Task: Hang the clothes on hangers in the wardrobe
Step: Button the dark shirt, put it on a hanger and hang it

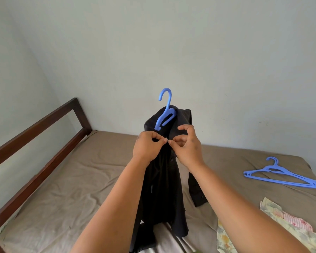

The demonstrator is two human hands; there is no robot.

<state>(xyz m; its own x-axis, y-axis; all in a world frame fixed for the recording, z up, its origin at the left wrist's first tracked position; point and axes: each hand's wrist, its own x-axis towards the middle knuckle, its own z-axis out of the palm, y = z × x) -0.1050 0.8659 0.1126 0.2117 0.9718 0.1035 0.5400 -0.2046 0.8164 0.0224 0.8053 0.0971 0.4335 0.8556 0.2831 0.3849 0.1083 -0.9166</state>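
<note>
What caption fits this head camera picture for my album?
Both hands pinch a black shirt on a blue hanger, above the bed.

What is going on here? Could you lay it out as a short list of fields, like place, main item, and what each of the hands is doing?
place: bed with a brown sheet, wooden bed frame on the left
main item: black shirt on a blue hanger, held up over the bed
left hand: pinches the shirt front near the collar
right hand: pinches the shirt front opposite, at a button
likely action: buttoning the shirt near the collar
spare hangers: blue, stacked on the bed at right
other clothes: floral and striped pieces at lower right
wardrobe: not in view
</note>
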